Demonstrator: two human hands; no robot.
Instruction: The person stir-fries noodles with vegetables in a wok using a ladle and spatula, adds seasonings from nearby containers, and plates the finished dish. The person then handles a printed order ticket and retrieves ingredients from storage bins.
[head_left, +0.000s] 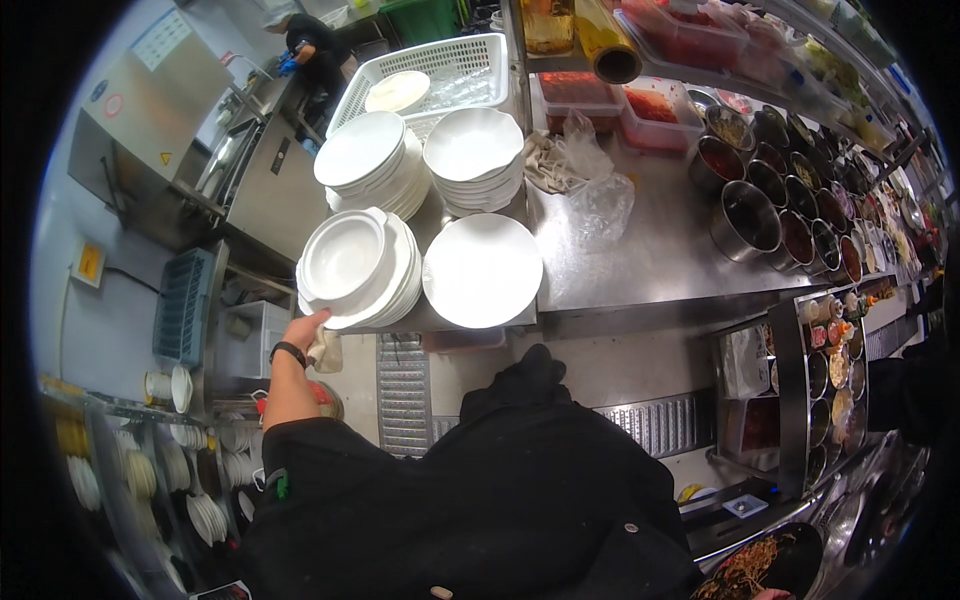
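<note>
My left hand is at the near-left stack of white plates, thumb over a rim, with a beige cloth bunched in its grasp. On that stack rests a smaller white eared dish. Right of it lies a round white plate, at the steel table's front edge. Behind stand two more white stacks, oval plates and wavy-rimmed dishes. A sliver of a hand, probably my right, shows at the bottom edge beside a wok of noodles; its grip is cut off.
A white perforated basket stands behind the stacks. Rightward are clear plastic bags, tubs of red food and several steel pots. A shelf overhangs them. Dish racks stand lower left. A person works at back left.
</note>
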